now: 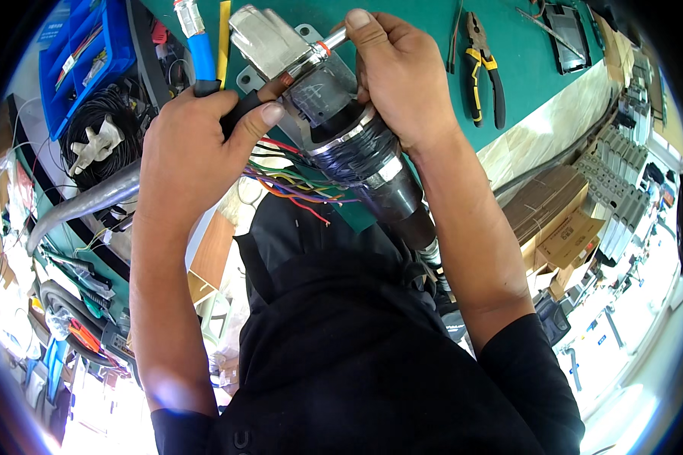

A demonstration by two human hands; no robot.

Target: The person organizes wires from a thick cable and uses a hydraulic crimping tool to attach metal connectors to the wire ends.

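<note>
My left hand [188,142] grips black-sleeved cable ends; one with exposed copper points at a silvery terminal. A blue-sleeved cable [201,57] with a metal lug rises beside its index finger. My right hand [404,74] pinches a shiny metal terminal [334,40] with an orange-red ring, in front of a dark heat gun-like or motor-like body that I cannot name surely. That black-taped cylindrical assembly [358,153] lies diagonally between my hands, with a silver metal housing [270,42] near its top. Loose coloured wires [290,185] spread below my left hand.
Combination pliers [481,68] with yellow-black handles lie on the green mat [523,85], right of my right hand. A black tray [566,40] stands farther right. At left are a blue parts bin [79,65], coiled black cable [99,148] and a thick grey cable [91,196].
</note>
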